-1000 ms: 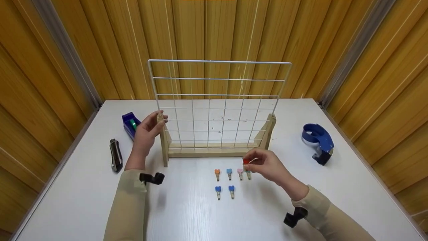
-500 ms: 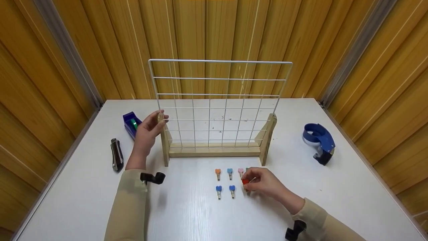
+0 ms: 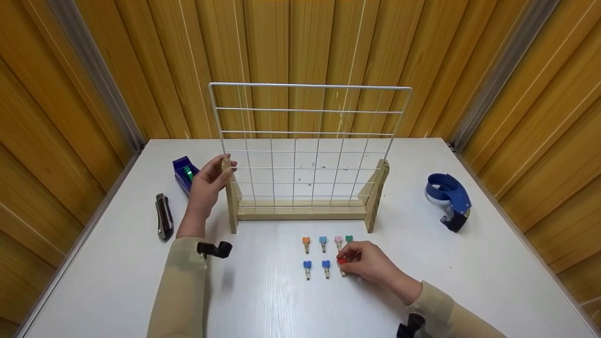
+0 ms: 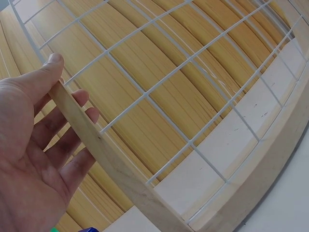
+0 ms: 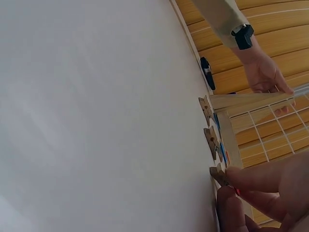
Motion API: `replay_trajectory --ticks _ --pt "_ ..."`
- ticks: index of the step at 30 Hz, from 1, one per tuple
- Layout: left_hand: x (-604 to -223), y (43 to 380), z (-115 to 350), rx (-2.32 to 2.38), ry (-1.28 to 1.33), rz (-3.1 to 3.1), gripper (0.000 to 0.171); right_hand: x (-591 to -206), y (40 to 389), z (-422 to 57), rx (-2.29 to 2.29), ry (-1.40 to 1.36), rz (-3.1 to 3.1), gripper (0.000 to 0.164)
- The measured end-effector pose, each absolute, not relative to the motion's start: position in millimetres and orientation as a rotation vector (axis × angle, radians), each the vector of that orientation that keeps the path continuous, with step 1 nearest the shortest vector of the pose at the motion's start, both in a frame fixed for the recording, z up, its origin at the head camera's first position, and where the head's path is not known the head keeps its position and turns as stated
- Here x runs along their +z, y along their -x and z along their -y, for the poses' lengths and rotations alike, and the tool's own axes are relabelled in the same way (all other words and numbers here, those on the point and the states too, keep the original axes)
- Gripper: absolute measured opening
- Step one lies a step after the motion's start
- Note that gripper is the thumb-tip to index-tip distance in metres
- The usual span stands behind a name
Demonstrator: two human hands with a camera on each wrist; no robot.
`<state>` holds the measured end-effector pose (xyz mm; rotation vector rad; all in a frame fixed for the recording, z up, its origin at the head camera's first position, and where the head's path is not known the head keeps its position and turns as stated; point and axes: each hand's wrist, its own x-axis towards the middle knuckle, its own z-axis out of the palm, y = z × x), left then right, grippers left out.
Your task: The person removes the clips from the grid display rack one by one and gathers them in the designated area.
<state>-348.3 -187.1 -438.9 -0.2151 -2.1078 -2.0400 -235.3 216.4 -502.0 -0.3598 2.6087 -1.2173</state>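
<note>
My left hand (image 3: 204,188) grips the left post of a wooden stand (image 3: 300,216) that holds a white wire grid (image 3: 310,86). In the left wrist view its thumb lies on one side of the post (image 4: 104,152) and its fingers on the other. My right hand (image 3: 371,263) pinches a small wooden clothespin with a red heart (image 3: 342,260), low over the table. Two clothespins with dark blue hearts (image 3: 326,264) lie just left of it. Behind is a row with orange (image 3: 306,240), light blue (image 3: 323,240), pink (image 3: 338,240) and green (image 3: 349,238) hearts.
A utility knife (image 3: 164,218) lies at the left of the white table (image 3: 263,300). Beside my left hand is a dark blue tape dispenser (image 3: 181,169) with green tape. At the right sits a blue hand-held tape dispenser (image 3: 454,199). Wood-patterned walls (image 3: 305,42) surround the table.
My right hand has moved with the red-heart clothespin from the back row toward me, then slightly left, beside the dark blue ones. The left hand stays on the post.
</note>
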Motion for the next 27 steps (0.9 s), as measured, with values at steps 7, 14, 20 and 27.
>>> replay_trajectory --ticks 7,14,20,27 --pt "-439.4 348.8 185.7 -2.037 0.208 2.122 0.047 -501.7 233.7 -215.5 -1.169 0.333 -2.628 0.017" --pt "-438.4 348.7 184.3 -2.038 0.198 2.138 0.048 -499.0 230.3 -220.8 -1.228 0.311 -2.617 0.021" --pt "-436.7 348.0 186.2 -2.052 0.226 2.142 0.049 -486.8 229.5 -234.9 -1.311 0.286 -2.6 0.027" --pt "-438.8 346.6 195.0 -2.021 0.176 2.222 0.053 -464.3 241.8 -259.2 -1.295 0.16 -2.737 0.031"
